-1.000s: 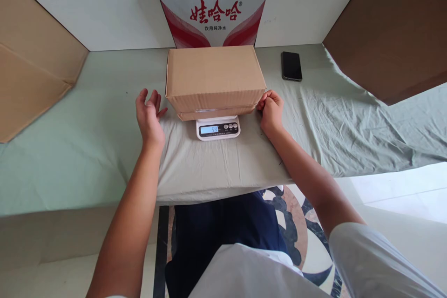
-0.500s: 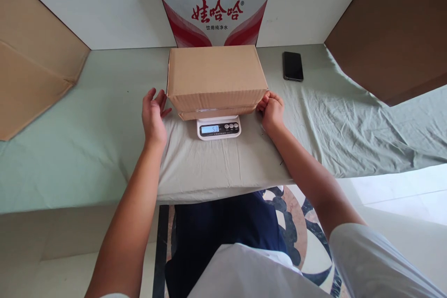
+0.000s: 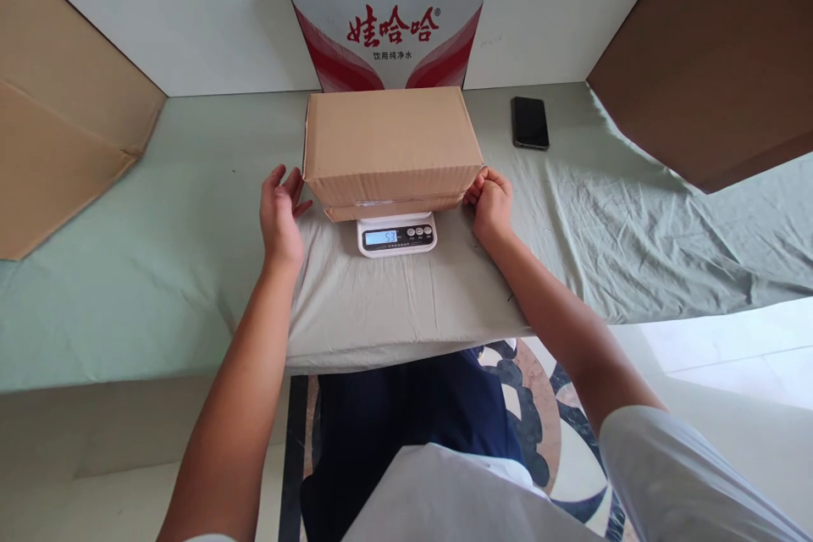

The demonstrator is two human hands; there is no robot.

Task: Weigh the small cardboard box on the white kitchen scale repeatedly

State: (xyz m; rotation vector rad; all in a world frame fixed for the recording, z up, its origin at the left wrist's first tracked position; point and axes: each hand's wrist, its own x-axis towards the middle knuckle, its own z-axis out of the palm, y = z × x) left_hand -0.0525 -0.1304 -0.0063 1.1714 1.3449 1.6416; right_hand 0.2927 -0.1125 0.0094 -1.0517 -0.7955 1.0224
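A closed brown cardboard box (image 3: 390,131) rests on top of a small white kitchen scale (image 3: 397,250), hiding the scale's platform. The scale's lit display seems to read 53. Beside the box's left front corner is my left hand (image 3: 280,216), open, with its fingers apart and their tips close to the cardboard. My right hand (image 3: 492,201) has its fingers curled closed at the right front corner of the box; some fingertips are hidden against it.
Behind the box stands a white and red carton (image 3: 394,25) against the wall. A black phone (image 3: 530,123) lies to the right on the green cloth (image 3: 209,186). Large cardboard pieces stand at left (image 3: 69,127) and right (image 3: 717,68). The table's front edge runs before me.
The view has shifted very slightly. Both hands, the box and the scale keep their places relative to each other.
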